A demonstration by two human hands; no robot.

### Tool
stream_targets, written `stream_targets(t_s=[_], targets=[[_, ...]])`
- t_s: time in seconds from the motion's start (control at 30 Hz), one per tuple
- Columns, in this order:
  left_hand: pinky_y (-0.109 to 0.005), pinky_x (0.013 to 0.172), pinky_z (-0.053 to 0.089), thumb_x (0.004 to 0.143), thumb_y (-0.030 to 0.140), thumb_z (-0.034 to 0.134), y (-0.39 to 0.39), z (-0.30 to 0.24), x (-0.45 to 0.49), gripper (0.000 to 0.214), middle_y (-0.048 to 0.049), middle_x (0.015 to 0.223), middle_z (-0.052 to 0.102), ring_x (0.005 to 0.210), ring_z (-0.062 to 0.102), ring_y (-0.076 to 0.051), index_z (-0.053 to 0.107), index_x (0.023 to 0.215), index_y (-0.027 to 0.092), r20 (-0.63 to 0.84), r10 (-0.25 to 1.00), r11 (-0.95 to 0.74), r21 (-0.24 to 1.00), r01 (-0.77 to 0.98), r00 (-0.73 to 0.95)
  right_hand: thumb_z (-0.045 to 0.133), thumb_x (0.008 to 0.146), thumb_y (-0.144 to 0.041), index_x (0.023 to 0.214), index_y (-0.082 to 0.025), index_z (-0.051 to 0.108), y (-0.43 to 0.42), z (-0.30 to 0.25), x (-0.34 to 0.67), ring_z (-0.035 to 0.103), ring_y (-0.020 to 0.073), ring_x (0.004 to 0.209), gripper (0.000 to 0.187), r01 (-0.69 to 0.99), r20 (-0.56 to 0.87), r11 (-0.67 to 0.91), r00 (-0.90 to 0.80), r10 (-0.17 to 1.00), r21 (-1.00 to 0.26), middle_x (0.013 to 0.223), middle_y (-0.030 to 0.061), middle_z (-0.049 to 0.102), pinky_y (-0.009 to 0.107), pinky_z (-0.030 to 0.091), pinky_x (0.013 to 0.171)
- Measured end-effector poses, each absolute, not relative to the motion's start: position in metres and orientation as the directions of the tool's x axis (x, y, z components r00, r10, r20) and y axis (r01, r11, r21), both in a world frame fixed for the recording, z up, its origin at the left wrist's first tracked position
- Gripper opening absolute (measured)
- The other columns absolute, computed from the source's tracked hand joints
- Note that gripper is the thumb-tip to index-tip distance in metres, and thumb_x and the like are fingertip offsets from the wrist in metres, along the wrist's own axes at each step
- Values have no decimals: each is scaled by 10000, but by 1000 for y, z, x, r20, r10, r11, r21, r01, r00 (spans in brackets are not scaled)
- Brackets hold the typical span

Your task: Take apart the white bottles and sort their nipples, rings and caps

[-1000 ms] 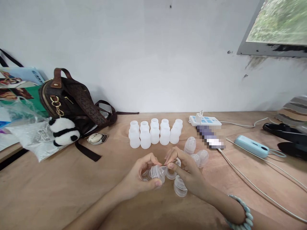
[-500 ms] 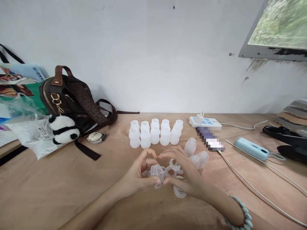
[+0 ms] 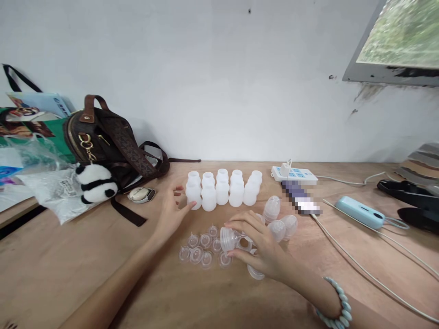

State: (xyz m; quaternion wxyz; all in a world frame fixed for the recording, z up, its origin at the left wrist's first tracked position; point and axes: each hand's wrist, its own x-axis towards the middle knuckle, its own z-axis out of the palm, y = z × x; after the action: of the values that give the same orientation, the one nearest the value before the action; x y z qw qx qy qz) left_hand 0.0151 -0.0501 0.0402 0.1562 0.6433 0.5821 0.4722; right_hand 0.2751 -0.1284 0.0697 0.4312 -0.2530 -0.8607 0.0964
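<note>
My right hand (image 3: pixel 262 244) grips a clear bottle nipple in its ribbed screw ring (image 3: pixel 227 239) between thumb and fingers, the teat pointing right. My left hand (image 3: pixel 173 208), fingers apart, is at the left end of two rows of frosted white small bottles (image 3: pixel 209 199). Its thumb overlaps the front-left bottle (image 3: pixel 193 196); whether it touches cannot be told. Several loose clear nipples (image 3: pixel 196 255) lie on the table between my hands. Under and behind my right hand are clear rings (image 3: pixel 255 272), partly hidden. Domed clear caps (image 3: pixel 272 209) stand just to its right.
At the left are a brown backpack (image 3: pixel 113 141) with a panda plush (image 3: pixel 98 184), a plastic bag (image 3: pixel 55 192) and a watch-like device (image 3: pixel 141 195). A power strip (image 3: pixel 297 176), phone (image 3: pixel 299 197), blue power bank (image 3: pixel 359 213) and white cables lie at the right.
My left hand has left the nipple and ring and moved left and away from me to the front-left bottle. My right hand keeps the nipple and ring; the loose nipples are now uncovered.
</note>
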Motion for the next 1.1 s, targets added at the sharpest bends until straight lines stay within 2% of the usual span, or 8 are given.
stream_targets(t_s=[0.27, 0.4, 0.57, 0.7, 0.77, 0.87, 0.97, 1.1], targets=[[-523, 938, 441, 708, 496, 683, -38, 24, 18, 473, -90, 1070, 536, 1084, 539, -351, 511, 1022, 187, 391, 915, -228, 704, 673, -99, 650, 911, -343, 1189, -182, 585, -128, 62, 272, 608, 236, 939, 329, 353, 690, 848, -496, 527, -395, 1049, 98, 653, 389, 517, 821], [-494, 883, 469, 689, 460, 697, -37, 24, 15, 397, -77, 984, 569, 1013, 568, -337, 518, 926, 196, 382, 919, -226, 715, 662, -99, 644, 916, -335, 1189, -184, 583, -127, 62, 272, 610, 239, 950, 318, 343, 687, 848, -497, 530, -405, 1050, 103, 652, 393, 519, 823], [-444, 815, 496, 723, 429, 688, -38, 28, 9, 421, -80, 994, 620, 926, 607, -297, 528, 1019, 178, 411, 905, -265, 747, 610, -111, 647, 915, -331, 1195, -189, 576, -127, 62, 273, 614, 235, 959, 322, 338, 698, 848, -483, 529, -409, 1051, 103, 650, 396, 529, 830], [-373, 819, 512, 786, 444, 631, -49, 39, 10, 445, -89, 1129, 593, 1003, 604, -266, 496, 1114, 176, 499, 849, -337, 766, 548, -175, 649, 910, -309, 1215, -205, 563, -127, 63, 275, 623, 235, 975, 333, 344, 727, 833, -411, 549, -434, 1057, 103, 642, 376, 546, 822], [-333, 812, 508, 782, 407, 657, -58, 46, 15, 428, -68, 1130, 594, 1006, 593, -250, 525, 1125, 188, 541, 823, -407, 774, 484, -172, 641, 912, -287, 1228, -214, 558, -126, 64, 276, 632, 233, 986, 335, 351, 733, 818, -374, 568, -455, 1061, 101, 642, 362, 558, 813], [-269, 680, 507, 776, 358, 691, -72, 53, 25, 358, -25, 1006, 622, 792, 596, -180, 596, 1081, 197, 506, 859, -476, 847, 237, -83, 629, 918, -255, 1249, -228, 552, -125, 65, 276, 641, 234, 1031, 341, 380, 745, 796, -311, 590, -471, 1108, 104, 644, 361, 568, 838], [-231, 544, 494, 752, 397, 716, -81, 57, 34, 375, -19, 883, 625, 677, 562, -156, 643, 1051, 183, 394, 917, -395, 919, -7, 58, 618, 921, -225, 1273, -245, 548, -123, 65, 277, 641, 242, 1066, 360, 412, 772, 774, -219, 597, -481, 1143, 105, 641, 383, 568, 875], [-225, 514, 521, 694, 441, 762, -87, 61, 39, 412, -49, 874, 641, 694, 579, -171, 693, 973, 146, 271, 948, -266, 962, -52, 167, 634, 899, -143, 1259, -251, 565, -121, 66, 279, 627, 237, 1088, 382, 402, 818, 795, -165, 551, -454, 1155, 100, 638, 394, 557, 917]])
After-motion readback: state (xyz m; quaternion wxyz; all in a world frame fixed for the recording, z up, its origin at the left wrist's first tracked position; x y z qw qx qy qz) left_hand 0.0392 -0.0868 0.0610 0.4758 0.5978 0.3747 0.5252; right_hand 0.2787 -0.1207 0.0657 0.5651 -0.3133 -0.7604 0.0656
